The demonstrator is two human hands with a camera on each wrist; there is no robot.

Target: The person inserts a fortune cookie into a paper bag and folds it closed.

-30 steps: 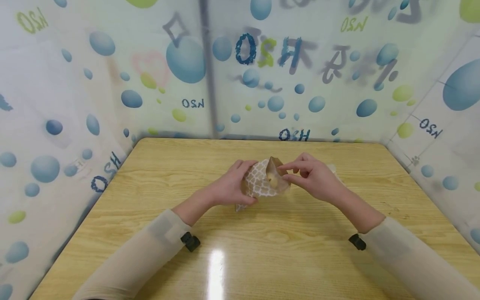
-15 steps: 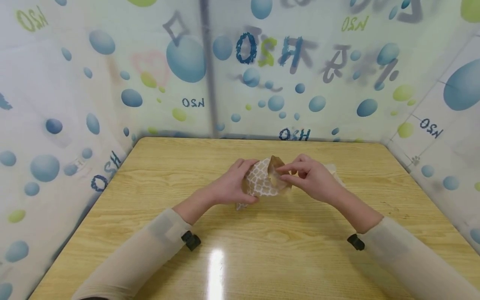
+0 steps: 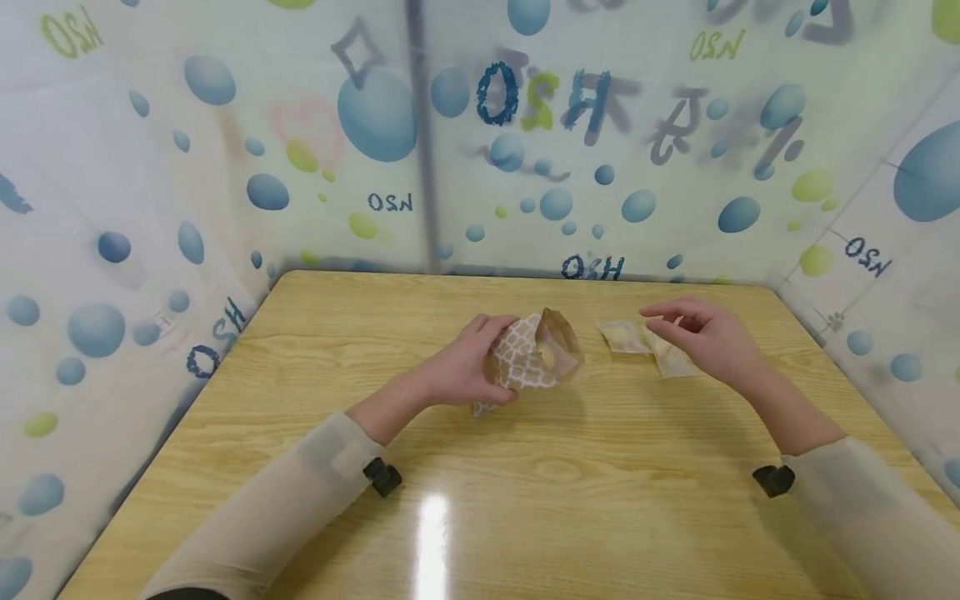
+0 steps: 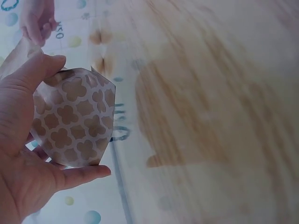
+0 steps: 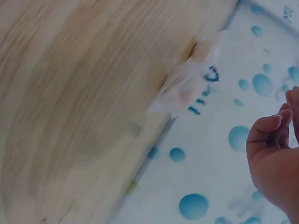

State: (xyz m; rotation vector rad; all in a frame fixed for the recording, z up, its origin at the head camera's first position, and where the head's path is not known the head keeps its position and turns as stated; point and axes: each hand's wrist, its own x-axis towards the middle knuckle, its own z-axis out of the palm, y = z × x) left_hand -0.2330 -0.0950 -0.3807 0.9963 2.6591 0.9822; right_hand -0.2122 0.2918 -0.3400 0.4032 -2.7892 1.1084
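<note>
My left hand (image 3: 468,362) grips a brown paper bag (image 3: 517,354) with a white lattice pattern, its thumb and fingers on either side. The bag's mouth gapes toward the right, and a pale yellowish item (image 3: 546,357) shows inside, its kind unclear. In the left wrist view the patterned side of the paper bag (image 4: 74,116) faces the camera. My right hand (image 3: 705,337) hovers above two small translucent packets, thumb and index finger apart and nothing visible between them. One packet (image 3: 624,337) lies left of the hand; the other packet (image 3: 672,358) is partly covered by it.
The wooden table (image 3: 480,467) spreads around both hands, with a bright reflection near its front. A patterned curtain (image 3: 480,192) stands along its back edge and wraps both sides.
My right hand has left the bag's mouth and moved right, over the packets, uncovering the left one. The left hand keeps holding the paper bag in nearly the same spot.
</note>
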